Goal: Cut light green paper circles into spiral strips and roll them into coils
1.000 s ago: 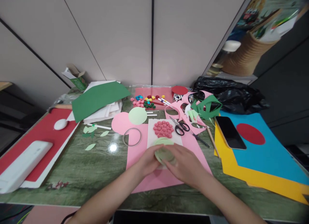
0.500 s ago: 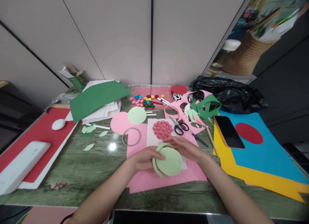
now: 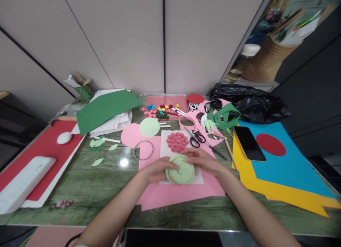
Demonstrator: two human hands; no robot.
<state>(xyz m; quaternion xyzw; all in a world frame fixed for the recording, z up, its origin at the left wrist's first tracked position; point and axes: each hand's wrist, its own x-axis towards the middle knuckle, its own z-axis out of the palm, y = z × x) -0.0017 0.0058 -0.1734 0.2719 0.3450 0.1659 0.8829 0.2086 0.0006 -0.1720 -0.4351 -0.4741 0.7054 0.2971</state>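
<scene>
A light green paper spiral (image 3: 183, 172), cut from a disc, is between my hands over the pink and white sheets. My left hand (image 3: 157, 170) pinches its left side, thumb on top and fingers underneath. At its upper right edge, my right hand (image 3: 203, 160) grips the coil with curled fingers, partly hidden. Just beyond lies a cluster of rolled pink paper roses (image 3: 177, 142) on a white sheet (image 3: 164, 152), which rests on a larger pink sheet (image 3: 183, 199). Black-handled scissors (image 3: 195, 139) lie to the right of the roses.
A metal ring (image 3: 143, 150), a light green disc (image 3: 149, 127) and a pink disc (image 3: 130, 135) lie left of the roses. Paper offcuts (image 3: 225, 117) pile up behind the scissors. On the right, a phone (image 3: 249, 143) rests on blue and yellow sheets. Small coloured rolls (image 3: 162, 114) sit behind.
The spiral's loose outer band has been drawn in, so the coil looks tighter and smaller. My right hand has come closer to the left and now grips its edge.
</scene>
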